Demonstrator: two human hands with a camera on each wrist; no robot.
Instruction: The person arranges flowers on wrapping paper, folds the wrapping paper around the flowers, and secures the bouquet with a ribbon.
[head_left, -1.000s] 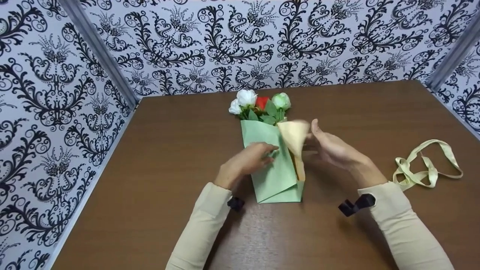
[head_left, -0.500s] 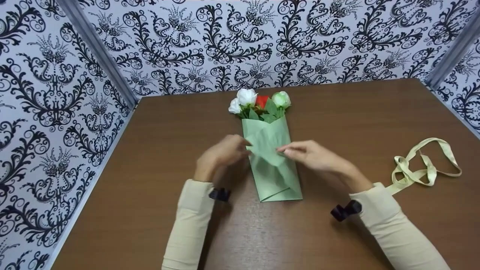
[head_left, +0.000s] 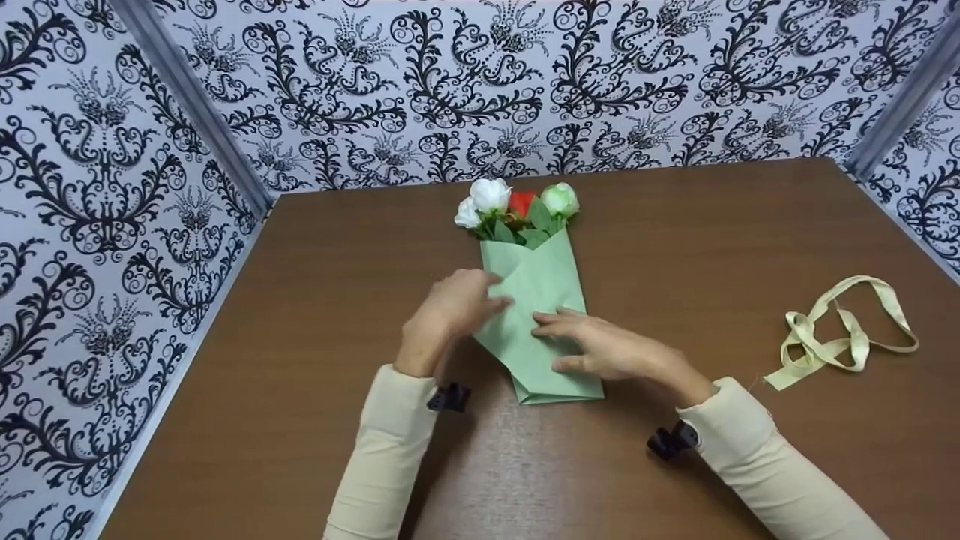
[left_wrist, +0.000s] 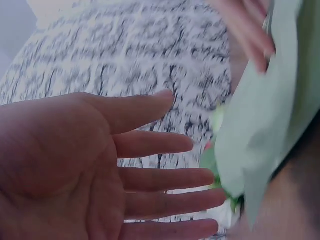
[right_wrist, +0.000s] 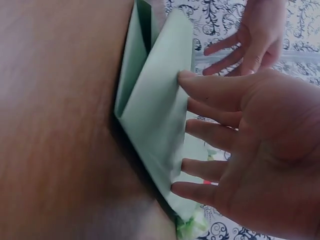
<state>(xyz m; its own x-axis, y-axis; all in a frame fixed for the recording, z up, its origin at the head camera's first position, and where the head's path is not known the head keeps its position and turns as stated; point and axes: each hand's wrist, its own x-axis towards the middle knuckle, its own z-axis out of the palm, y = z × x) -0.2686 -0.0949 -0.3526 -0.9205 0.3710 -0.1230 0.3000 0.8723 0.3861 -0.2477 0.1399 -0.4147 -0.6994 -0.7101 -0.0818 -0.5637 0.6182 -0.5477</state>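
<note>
A bouquet of white roses (head_left: 491, 195), a red flower (head_left: 523, 203) and a pale green rose (head_left: 560, 200) lies on the table, its stems hidden in light green wrapping paper (head_left: 536, 285). The paper's right flap lies across the front, its point jutting past the left side. My right hand (head_left: 604, 346) rests its spread fingertips on the lower part of the flap; in the right wrist view the fingertips (right_wrist: 186, 75) meet the paper. My left hand (head_left: 454, 311) is at the paper's left edge, its fingers straight and apart in the left wrist view.
A loosely looped cream ribbon (head_left: 817, 360) lies on the brown table (head_left: 337, 300) to the right. Patterned black-and-white panels (head_left: 480, 90) stand behind the table and along its sides.
The right flap, earlier raised with its cream inner side showing, has come over to the left and now lies across the front. My right hand followed it; my left hand moved off to the left edge.
</note>
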